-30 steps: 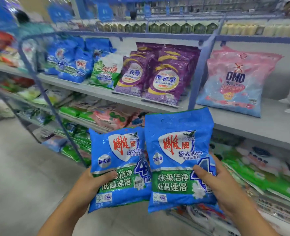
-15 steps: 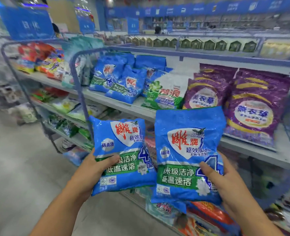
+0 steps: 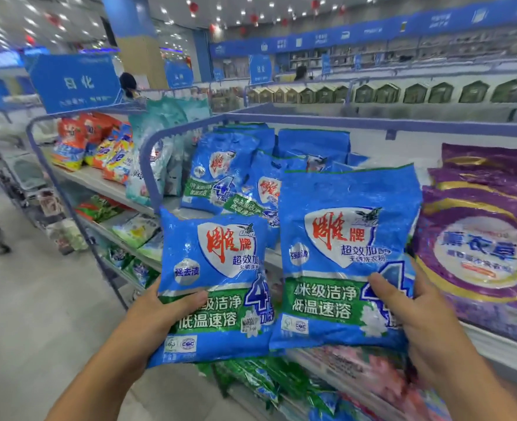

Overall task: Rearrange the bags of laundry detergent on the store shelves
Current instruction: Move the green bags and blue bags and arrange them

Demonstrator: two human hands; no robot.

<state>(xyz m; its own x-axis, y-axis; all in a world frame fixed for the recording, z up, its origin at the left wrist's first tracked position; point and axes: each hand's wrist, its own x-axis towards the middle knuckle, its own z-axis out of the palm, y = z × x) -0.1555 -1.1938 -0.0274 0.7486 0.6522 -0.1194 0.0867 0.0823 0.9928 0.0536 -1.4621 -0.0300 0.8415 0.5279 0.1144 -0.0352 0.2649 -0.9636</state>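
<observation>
Two bags, one per hand.
My left hand (image 3: 157, 314) grips a smaller blue plastic detergent bag (image 3: 214, 287), thumb across its front; my right hand (image 3: 415, 323) likewise grips a larger blue plastic detergent bag (image 3: 345, 256).

Detergent bags (image 3: 345, 256): glossy crinkled plastic. Shelf rail (image 3: 148, 165): smooth painted metal.

bright overhead ceiling lights, glare on bags, blurred warped edges
</observation>
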